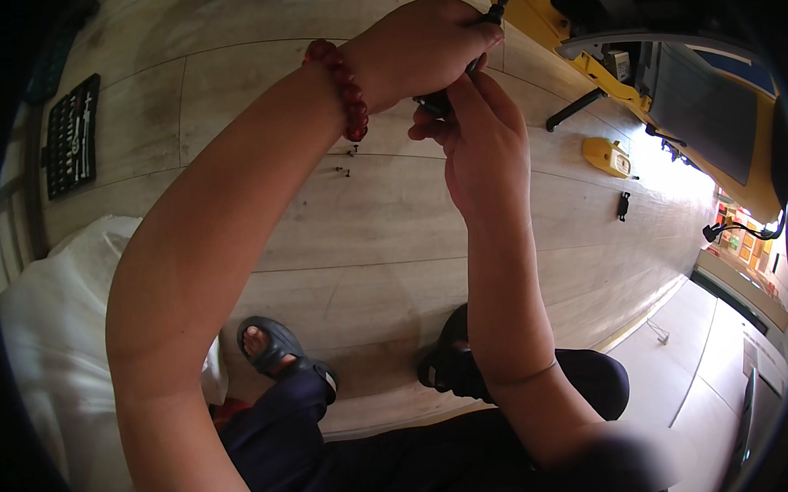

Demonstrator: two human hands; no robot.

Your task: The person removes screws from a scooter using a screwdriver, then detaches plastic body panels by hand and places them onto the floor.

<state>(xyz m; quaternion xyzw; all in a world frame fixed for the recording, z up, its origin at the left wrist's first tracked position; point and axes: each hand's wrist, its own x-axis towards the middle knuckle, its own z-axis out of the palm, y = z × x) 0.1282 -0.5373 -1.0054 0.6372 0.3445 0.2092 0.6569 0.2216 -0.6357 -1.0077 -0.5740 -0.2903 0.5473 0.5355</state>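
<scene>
My left hand point(426, 50), with a red bead bracelet at the wrist, is closed around a slim dark tool point(495, 14). The tool's thin shaft sticks out past the thumb toward the yellow machine. Just below, my right hand point(487, 126) has its fingers closed on a dark piece point(437, 102) that shows between thumb and fingers. Both hands nearly touch; whether the two dark parts belong to one tool is hidden by the fingers. Several small screws point(348, 171) lie on the floor beneath my left forearm.
A yellow and black machine point(706, 105) stands at upper right, with a black leg point(575, 109) reaching out. Nearby on the floor are a yellow cover point(606, 156) and a small black part point(624, 206). A socket set case point(72, 136) and white plastic sheeting point(57, 301) are at left.
</scene>
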